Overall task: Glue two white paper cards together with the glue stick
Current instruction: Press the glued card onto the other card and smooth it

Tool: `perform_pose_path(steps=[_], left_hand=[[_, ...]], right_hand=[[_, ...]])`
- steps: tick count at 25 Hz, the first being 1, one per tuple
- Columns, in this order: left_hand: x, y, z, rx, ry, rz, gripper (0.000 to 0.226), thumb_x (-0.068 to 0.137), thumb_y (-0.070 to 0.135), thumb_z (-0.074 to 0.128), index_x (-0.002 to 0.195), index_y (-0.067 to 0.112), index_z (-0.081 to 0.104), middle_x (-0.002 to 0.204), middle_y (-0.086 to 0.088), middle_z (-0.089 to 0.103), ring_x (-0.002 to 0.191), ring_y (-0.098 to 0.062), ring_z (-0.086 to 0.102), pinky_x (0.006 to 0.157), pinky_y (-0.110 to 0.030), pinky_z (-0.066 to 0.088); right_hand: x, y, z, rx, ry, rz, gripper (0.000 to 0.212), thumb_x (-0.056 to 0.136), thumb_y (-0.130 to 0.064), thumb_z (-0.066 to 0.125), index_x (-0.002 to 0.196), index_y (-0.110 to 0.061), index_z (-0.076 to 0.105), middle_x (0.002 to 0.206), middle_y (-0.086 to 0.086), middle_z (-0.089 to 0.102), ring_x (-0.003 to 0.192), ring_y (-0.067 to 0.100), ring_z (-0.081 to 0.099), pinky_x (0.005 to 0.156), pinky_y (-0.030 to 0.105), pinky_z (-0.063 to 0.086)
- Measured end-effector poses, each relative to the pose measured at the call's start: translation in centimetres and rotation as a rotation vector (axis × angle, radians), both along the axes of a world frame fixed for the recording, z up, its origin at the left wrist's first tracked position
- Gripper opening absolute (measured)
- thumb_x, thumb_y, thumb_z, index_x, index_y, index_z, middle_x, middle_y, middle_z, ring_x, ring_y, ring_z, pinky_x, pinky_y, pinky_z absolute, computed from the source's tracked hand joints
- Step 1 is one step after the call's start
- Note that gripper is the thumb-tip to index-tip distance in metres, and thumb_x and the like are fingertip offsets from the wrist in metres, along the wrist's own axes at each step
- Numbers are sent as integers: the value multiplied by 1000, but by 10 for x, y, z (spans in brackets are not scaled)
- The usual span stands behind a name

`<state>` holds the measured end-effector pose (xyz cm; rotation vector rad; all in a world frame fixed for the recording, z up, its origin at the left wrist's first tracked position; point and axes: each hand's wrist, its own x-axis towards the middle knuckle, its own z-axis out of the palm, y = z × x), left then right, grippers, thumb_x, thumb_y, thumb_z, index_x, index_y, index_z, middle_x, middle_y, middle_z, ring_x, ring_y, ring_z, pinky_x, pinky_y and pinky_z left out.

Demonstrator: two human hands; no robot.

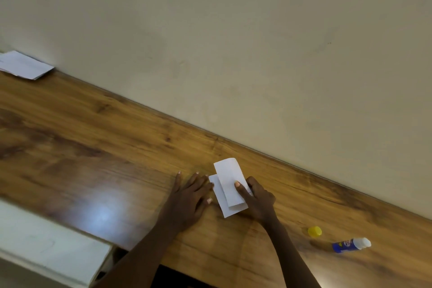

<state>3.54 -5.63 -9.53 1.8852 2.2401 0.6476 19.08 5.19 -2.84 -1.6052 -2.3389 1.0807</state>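
Observation:
Two white paper cards lie overlapped on the wooden desk: the upper card (pixel 228 175) sits askew on the lower card (pixel 222 203). My right hand (pixel 257 199) holds the upper card at its right edge, thumb on top and fingers curled behind. My left hand (pixel 189 194) lies flat on the desk with straight fingers, its fingertips touching the lower card's left edge. The glue stick (pixel 350 245), blue with its white end bare, lies on its side to the right. Its yellow cap (pixel 314 231) rests apart beside it.
A beige wall runs along the far edge of the wooden desk (pixel 93 147). A stack of white papers (pixel 23 65) lies at the far left by the wall. A white board or shelf (pixel 46 248) juts in at the lower left.

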Motion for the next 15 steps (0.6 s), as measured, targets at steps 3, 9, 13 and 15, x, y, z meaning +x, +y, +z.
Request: perform_pose_path(steps=[3, 9, 13, 15], left_hand=[[0, 0, 2, 54, -9, -2, 46, 90, 38, 38, 134, 24, 42, 147, -1, 39, 141, -24, 23, 109, -50, -12], [2, 1, -1, 36, 4, 10, 46, 91, 39, 39, 134, 25, 41, 149, 0, 36, 142, -21, 22, 111, -53, -10], [2, 1, -1, 24, 8, 11, 46, 91, 40, 38, 134, 25, 41, 148, -1, 37, 142, -21, 23, 111, -52, -10], [2, 1, -1, 15, 10, 14, 47, 91, 42, 36, 135, 26, 39, 149, 0, 35, 142, -21, 21, 110, -51, -13]], right_hand=[[2, 4, 5, 34, -58, 12, 27, 83, -46, 53, 90, -24, 41, 91, -7, 51, 87, 13, 51, 98, 47, 40], [2, 2, 5, 28, -24, -40, 26, 84, -38, 56, 95, -18, 44, 94, -1, 53, 92, 21, 56, 92, 46, 46], [4, 2, 5, -19, 133, -131, 28, 86, -29, 55, 103, -8, 47, 105, 12, 58, 90, 22, 56, 80, 36, 49], [3, -1, 6, -32, 261, -251, 25, 86, -27, 56, 101, -9, 47, 106, 13, 57, 88, 21, 56, 72, 29, 49]])
